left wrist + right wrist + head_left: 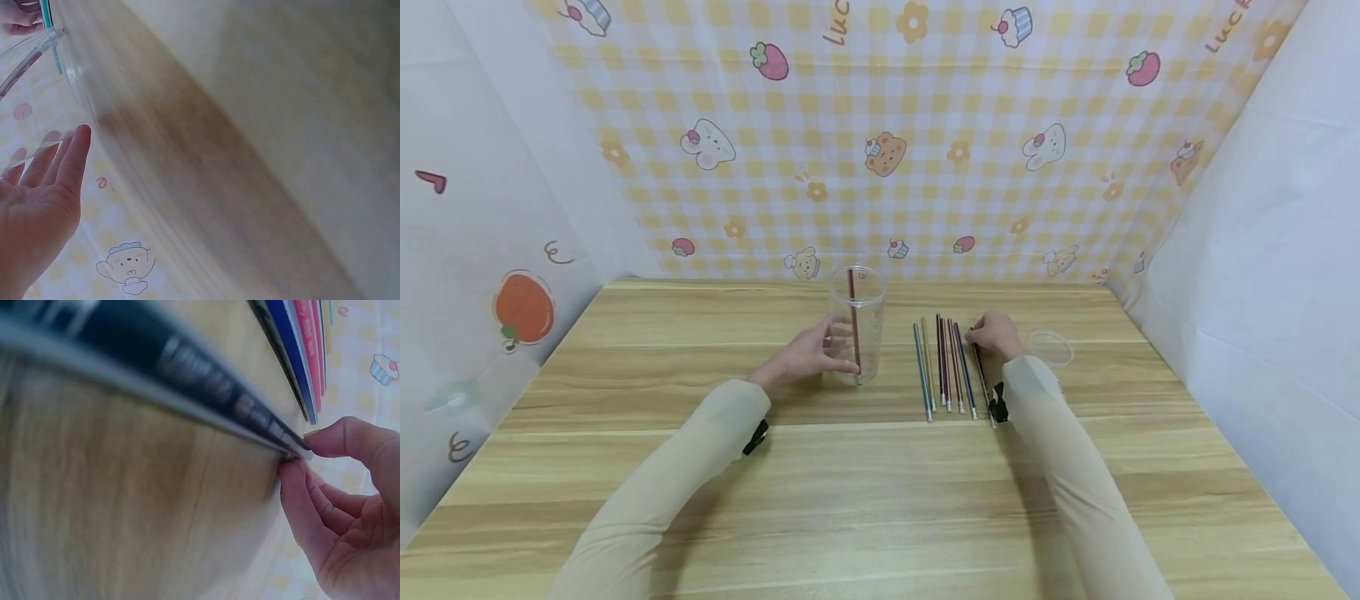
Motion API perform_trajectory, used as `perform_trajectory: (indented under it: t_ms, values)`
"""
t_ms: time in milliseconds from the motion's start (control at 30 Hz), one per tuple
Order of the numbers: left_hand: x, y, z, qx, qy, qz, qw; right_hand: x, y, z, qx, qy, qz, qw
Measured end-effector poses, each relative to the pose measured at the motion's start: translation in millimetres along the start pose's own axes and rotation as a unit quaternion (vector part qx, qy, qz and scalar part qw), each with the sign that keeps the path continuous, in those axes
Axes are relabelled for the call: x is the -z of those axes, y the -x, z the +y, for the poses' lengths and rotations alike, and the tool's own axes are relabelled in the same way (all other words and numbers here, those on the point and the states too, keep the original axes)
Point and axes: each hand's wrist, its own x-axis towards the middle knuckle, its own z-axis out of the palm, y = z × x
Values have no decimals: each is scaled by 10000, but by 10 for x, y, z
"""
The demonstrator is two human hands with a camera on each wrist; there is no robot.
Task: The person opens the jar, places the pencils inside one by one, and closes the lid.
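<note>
A tall clear plastic cup (871,333) stands on the table with one dark red pencil (854,321) leaning inside it. My left hand (808,352) holds the cup low on its left side, thumb across the front and fingers behind. In the left wrist view the fingers (74,159) lie against the clear wall. Thumb and fingertips of my right hand (997,333) pinch the far end of a black pencil (219,394), the rightmost one. To its left lies a row of several pencils, among them a blue pencil (966,371) and a teal pencil (922,371).
A round clear lid (1051,347) lies right of my right hand. Behind the wooden table (880,500) hangs a yellow checked cloth (850,108), and a white cloth (1262,208) flanks it on the right. Each wrist carries a black strap.
</note>
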Motion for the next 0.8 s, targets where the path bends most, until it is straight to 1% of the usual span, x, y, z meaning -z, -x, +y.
perform_trajectory:
  t_ms: [100,167,233,333,400,467,700,800]
  values:
    - [1,53,111,25,37,-72,10000,39,14,29,-15,-222,39,9997]
    - [-5,51,109,21,40,-63,10000,76,19,54,3,-410,18,9992]
    - [-12,48,95,-1,-43,-13,10000,108,23,70,-13,-730,-4,9973]
    - [-20,-4,-24,-46,-137,67,9999,157,37,90,-87,-1273,-47,9918]
    - [-17,-4,-28,-61,-176,70,9998,187,53,97,-164,-1606,-29,9869]
    - [-14,-8,-35,-85,-186,64,9998,221,65,109,-194,-1830,-50,9829]
    - [-10,-6,-14,-23,-195,55,9998,308,65,128,25,-2423,-208,9700]
    - [-4,19,53,-16,-81,-20,10000,353,76,119,148,-2571,-197,9661]
